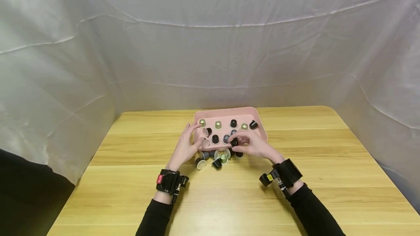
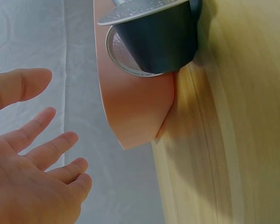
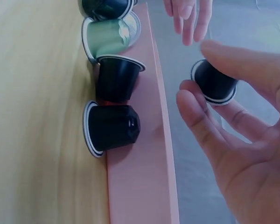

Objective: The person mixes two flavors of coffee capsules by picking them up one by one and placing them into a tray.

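My right hand [image 1: 257,146] pinches a black coffee capsule [image 3: 215,83] between thumb and fingers, over the front part of the pink tray [image 1: 226,113]. At the tray's left end is my left hand [image 1: 183,150], its thumb and fingers spread and holding nothing; the left wrist view shows this hand [image 2: 37,172] with gaps between the fingers. Inside the tray, green capsules [image 1: 218,125], black capsules [image 1: 215,139] and grey-blue ones [image 1: 226,138] mostly stand with their wide rims down. A black capsule [image 1: 253,124] lies tipped at the right end.
Several loose capsules lie along the tray's front wall, among them a green one [image 1: 224,158], a black one [image 1: 217,163] and one with its pale lid [image 1: 201,165] showing. The wooden table [image 1: 137,192] ends at a grey-white curtain [image 1: 229,57] behind and beside it.
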Demonstrator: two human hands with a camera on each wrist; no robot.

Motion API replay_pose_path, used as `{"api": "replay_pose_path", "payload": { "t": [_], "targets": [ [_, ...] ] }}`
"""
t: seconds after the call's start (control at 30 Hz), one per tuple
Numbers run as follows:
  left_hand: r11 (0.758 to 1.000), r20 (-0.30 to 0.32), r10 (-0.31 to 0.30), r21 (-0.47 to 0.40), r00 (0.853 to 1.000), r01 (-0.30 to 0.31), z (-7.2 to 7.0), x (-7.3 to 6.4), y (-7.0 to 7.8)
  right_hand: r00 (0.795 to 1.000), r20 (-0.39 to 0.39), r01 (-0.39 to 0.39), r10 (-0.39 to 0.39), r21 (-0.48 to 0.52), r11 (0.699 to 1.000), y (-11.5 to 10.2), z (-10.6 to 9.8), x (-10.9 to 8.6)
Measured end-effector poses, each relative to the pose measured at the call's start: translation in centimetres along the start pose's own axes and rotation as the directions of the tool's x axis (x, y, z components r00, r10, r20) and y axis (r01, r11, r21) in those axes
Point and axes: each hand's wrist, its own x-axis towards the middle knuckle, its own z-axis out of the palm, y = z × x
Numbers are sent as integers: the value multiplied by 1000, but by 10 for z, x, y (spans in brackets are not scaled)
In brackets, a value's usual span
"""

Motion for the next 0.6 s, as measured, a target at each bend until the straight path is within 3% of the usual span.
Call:
{"api": "replay_pose_path", "payload": {
  "t": [0.17, 0.3, 0.43, 0.6],
  "targets": [
    [1000, 3, -4, 0, 1000, 4, 1, 1, 0, 996, -88, -3, -4, -88, 996, 2, -6, 6],
    [1000, 8, -9, -6, 1000, 9, 1, 0, 1, 996, -90, -16, 4, -134, 991, 2, -10, 12],
    [1000, 8, -9, -6, 1000, 9, 1, 0, 1, 996, -89, -26, 17, -109, 994, 2, -13, 19],
    [1000, 2, -1, -3, 1000, 1, 0, 0, 1, 993, -111, 28, -37, -76, 997, 5, -17, 32]
  ]
}}
